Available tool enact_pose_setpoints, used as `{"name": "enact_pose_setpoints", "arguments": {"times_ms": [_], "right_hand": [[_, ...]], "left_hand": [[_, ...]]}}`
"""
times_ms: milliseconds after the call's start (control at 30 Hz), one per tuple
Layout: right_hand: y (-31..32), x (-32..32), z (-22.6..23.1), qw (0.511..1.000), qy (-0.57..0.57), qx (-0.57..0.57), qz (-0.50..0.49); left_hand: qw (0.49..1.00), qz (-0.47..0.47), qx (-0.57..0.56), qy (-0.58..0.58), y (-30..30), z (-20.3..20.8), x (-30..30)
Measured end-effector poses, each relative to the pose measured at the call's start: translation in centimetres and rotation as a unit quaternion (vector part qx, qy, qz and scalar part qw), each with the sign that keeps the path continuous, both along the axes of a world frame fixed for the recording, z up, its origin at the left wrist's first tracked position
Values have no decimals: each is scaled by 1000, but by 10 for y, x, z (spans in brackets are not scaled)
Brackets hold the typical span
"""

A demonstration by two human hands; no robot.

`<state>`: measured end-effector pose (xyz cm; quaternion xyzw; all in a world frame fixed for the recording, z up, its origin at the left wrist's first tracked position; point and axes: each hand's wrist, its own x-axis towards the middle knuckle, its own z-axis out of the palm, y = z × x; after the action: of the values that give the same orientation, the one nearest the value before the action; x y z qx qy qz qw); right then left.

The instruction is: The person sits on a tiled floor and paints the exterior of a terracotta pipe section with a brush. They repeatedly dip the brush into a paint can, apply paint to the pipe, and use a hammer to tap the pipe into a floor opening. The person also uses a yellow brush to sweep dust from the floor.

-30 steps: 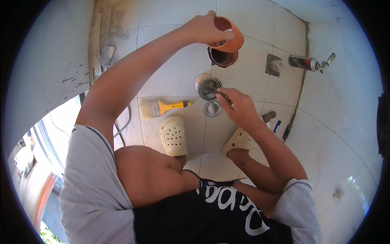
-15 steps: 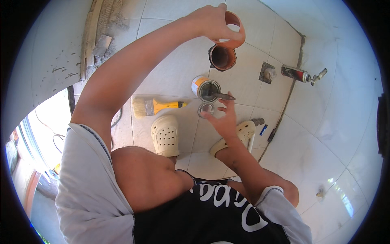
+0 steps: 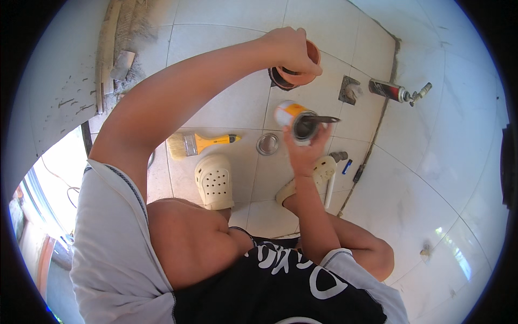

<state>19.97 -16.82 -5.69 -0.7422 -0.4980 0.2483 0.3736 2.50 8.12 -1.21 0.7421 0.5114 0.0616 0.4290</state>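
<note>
My left hand [image 3: 291,51] grips an orange pipe coupling [image 3: 300,80], a short wide ring. It is over the brown pipe opening [image 3: 278,81] in the floor; whether the two touch I cannot tell. My right hand [image 3: 306,152] is wrapped around a small white-and-yellow can [image 3: 289,112], which looks tilted and slightly blurred. Dark contents show inside the can, and a dark-handled tool [image 3: 327,120], perhaps a small brush, sticks out of its mouth. Left of my right hand, a round metal lid [image 3: 267,144] lies on the tiles.
A wide yellow-handled paintbrush [image 3: 213,141] lies left of the lid, beyond my cream clogs [image 3: 213,181]. To the right are a floor drain hole [image 3: 350,90], a gas torch canister [image 3: 387,90] and a blue lighter [image 3: 347,166]. Wood strips [image 3: 108,51] line the left wall.
My right hand has taken hold of the can and moved it right, away from the lid. My left hand has brought the coupling nearer, over the pipe opening.
</note>
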Motion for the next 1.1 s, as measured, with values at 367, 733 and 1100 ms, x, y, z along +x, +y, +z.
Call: {"name": "enact_pose_setpoints", "arguments": {"times_ms": [367,733,1100], "right_hand": [[-6,108,-7,993,5,-36,-114],[55,68,76,962,-259,67,-53],[95,46,83,974,-211,79,-1]], "left_hand": [[997,-75,4,17,-10,-15,34],[995,-75,31,53,-18,-38,52],[979,-156,28,131,-18,-47,66]]}}
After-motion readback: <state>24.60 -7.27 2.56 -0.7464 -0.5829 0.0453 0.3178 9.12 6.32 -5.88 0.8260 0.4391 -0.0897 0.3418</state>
